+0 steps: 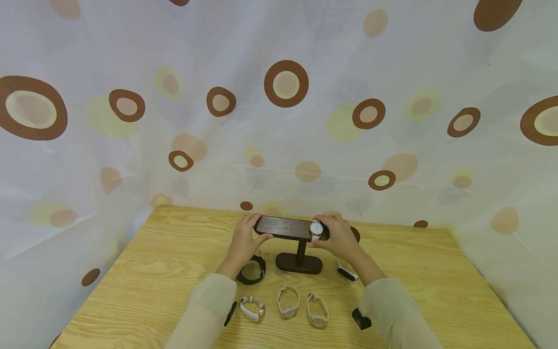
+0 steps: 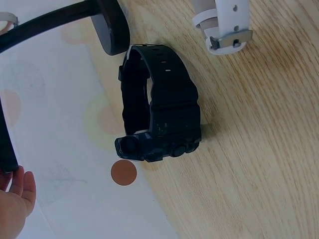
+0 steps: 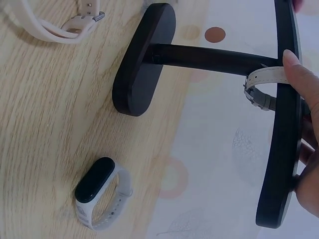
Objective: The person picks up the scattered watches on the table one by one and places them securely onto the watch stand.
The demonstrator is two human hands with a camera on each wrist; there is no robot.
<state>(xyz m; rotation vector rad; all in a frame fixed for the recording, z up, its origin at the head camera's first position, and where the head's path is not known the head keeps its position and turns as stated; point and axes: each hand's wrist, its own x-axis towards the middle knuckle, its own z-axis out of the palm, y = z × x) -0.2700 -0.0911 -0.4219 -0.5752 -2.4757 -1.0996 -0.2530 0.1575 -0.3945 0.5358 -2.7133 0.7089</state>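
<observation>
A dark wooden watch stand (image 1: 279, 227) stands near the back of the table, its long bar raised on a post above an oval base. My left hand (image 1: 244, 240) grips the bar's left end, thumb in front and fingers behind. Around the bar, right of its middle, sits a wristwatch (image 1: 316, 229) with a white strap and a pale round dial. My right hand (image 1: 342, 237) pinches this watch against the bar. In the right wrist view its thumb lies at the strap (image 3: 266, 75), which hangs in a loop; the other fingers are partly hidden behind the bar.
A black watch (image 2: 174, 114) lies left of the base. To the right is a white fitness band (image 3: 97, 186) with a black screen. Nearer the front lie a white-strapped watch (image 1: 249, 314) and two beige watches (image 1: 288, 312). A patterned sheet (image 1: 287, 135) hangs behind the table.
</observation>
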